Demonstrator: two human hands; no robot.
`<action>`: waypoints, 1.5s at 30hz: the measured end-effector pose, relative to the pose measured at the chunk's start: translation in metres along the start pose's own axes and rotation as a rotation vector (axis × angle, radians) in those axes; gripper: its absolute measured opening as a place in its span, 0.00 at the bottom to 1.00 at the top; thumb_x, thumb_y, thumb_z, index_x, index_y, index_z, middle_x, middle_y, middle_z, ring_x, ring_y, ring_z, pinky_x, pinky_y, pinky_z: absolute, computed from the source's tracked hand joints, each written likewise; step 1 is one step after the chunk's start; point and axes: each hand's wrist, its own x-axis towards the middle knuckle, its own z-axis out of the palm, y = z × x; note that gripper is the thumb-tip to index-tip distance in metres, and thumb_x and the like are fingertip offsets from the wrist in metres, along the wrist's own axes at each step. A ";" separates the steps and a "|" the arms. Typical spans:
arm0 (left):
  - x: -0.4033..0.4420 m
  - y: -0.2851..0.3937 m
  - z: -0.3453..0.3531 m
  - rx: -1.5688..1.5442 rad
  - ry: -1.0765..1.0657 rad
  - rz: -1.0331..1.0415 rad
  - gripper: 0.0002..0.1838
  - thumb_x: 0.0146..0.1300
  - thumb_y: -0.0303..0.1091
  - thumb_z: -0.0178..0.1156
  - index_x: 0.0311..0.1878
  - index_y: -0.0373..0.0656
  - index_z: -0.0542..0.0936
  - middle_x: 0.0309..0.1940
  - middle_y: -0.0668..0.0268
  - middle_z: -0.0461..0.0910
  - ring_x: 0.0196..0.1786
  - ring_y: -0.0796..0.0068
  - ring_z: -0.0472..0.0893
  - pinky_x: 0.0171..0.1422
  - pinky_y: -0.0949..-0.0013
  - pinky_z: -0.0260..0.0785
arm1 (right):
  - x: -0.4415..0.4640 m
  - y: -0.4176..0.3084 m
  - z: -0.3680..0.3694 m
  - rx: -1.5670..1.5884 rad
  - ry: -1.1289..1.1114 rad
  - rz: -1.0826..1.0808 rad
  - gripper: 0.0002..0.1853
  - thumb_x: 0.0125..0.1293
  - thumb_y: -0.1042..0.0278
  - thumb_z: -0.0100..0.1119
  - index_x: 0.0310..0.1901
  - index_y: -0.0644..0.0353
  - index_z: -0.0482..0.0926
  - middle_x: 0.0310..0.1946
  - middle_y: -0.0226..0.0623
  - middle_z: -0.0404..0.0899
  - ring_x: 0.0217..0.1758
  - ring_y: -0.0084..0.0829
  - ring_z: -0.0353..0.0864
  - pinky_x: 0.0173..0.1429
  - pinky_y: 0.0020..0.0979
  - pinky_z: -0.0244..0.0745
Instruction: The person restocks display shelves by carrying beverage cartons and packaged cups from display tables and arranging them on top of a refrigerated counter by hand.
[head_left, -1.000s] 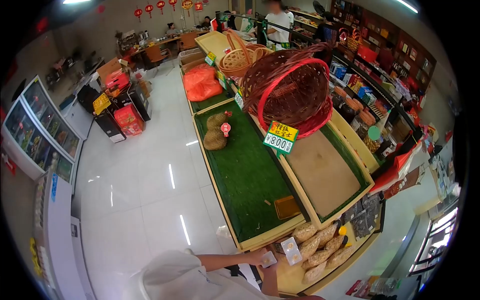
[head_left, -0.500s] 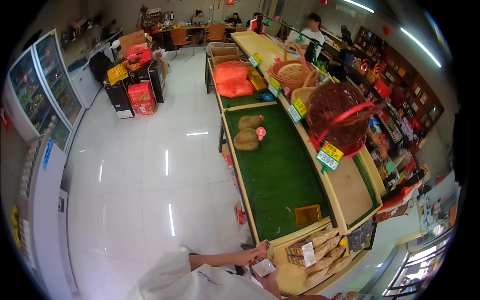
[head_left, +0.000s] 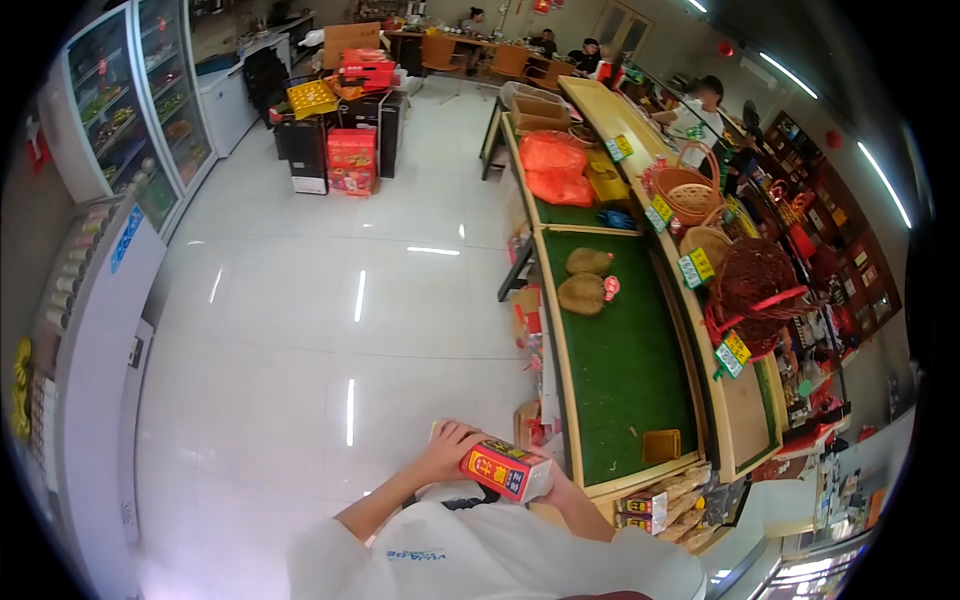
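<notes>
A red, yellow and black printed carton (head_left: 505,469) with a pale end is held in front of my white shirt, tilted, with its long side showing. My left hand (head_left: 450,452) wraps its far left end, fingers over the top. At the pale right end, my right hand (head_left: 556,484) grips it, its fingers partly hidden behind the carton. Beside my right arm, similar cartons (head_left: 640,510) lie on the low wooden shelf with several long golden-brown packages (head_left: 686,505).
A wooden display stand with a green mat (head_left: 630,370) runs along my right, bearing two durians (head_left: 583,294) and a small brown tray (head_left: 661,445). Wicker baskets (head_left: 752,285) sit above. Stacked boxes (head_left: 352,160) stand ahead, glass-door fridges (head_left: 125,105) left. People sit at the back.
My view has swung left, so the stand sits further right. The carton, earlier with its pale end facing me, is now turned with its long printed side showing, away from the low shelf.
</notes>
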 end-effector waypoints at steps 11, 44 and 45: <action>0.000 -0.085 -0.098 -0.142 0.494 -0.468 0.36 0.36 0.49 0.76 0.50 0.44 0.73 0.38 0.58 0.76 0.43 0.55 0.76 0.47 0.55 0.67 | 0.139 -0.060 0.132 -0.567 -0.321 -0.293 0.36 0.66 0.35 0.41 0.65 0.56 0.64 0.60 0.43 0.68 0.62 0.41 0.70 0.66 0.48 0.63; -0.030 -0.348 -0.375 -1.127 0.198 -0.709 0.41 0.62 0.39 0.64 0.68 0.37 0.49 0.58 0.53 0.66 0.62 0.69 0.68 0.63 0.66 0.65 | 0.356 -0.122 0.530 -0.724 -0.058 -0.641 0.26 0.59 0.60 0.66 0.55 0.64 0.71 0.48 0.36 0.77 0.50 0.26 0.77 0.57 0.31 0.71; -0.041 -0.350 -0.394 -1.162 0.215 -0.696 0.39 0.63 0.38 0.63 0.68 0.37 0.50 0.59 0.54 0.65 0.62 0.70 0.68 0.64 0.66 0.64 | 0.360 -0.112 0.551 -0.747 -0.029 -0.632 0.26 0.58 0.61 0.66 0.55 0.64 0.71 0.48 0.36 0.78 0.50 0.26 0.77 0.57 0.31 0.71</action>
